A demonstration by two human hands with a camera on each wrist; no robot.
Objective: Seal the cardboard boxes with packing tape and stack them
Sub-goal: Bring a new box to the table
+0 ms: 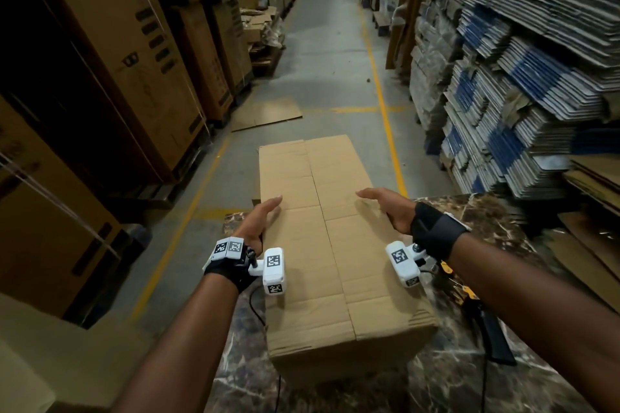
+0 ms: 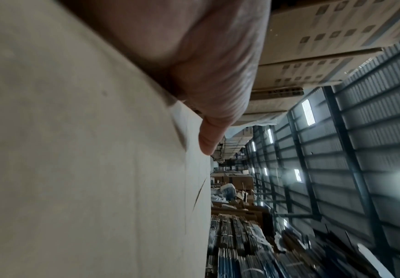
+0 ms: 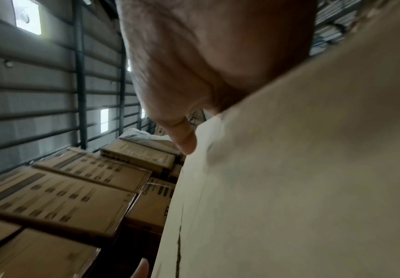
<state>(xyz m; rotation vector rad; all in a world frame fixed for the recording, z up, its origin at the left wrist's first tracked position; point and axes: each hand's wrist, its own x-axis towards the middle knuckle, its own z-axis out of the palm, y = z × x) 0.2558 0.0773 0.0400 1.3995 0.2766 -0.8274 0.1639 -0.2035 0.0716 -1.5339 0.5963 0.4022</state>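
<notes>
1 long plain brown cardboard box is seen lying flat on 1 dark brown marbled stone desk, w/ its far end jutting past the desk edge over the grey concrete floor. 2 top flaps are closed, meeting at 1 centre seam running lengthwise between the hands; tape on that seam can't be made out.

2 hands are set on the box, 1 per long side. The left hand is laid along the left top edge, fingers straight & together, nothing gripped. The right hand is placed on the right top edge, fingers extended, flat to the cardboard, nothing gripped either. In the left wrist view, 1 fingertip is shown against the box surface; in the right wrist view the same is shown, 1 fingertip touching the box.

Each wrist carries 1 black strap w/ white marker blocks. 1 black-handled tool w/ yellow parts lies on the desk just behind & outside the right hand; its type can't be told.

Left of the left hand, tall stacks of printed brown cartons are lined up. Right of the right hand, piles of flattened blue & white cartons are stacked. 1 loose flat cardboard sheet lies on the floor well ahead of the hands. Yellow floor lines are painted along the aisle.
</notes>
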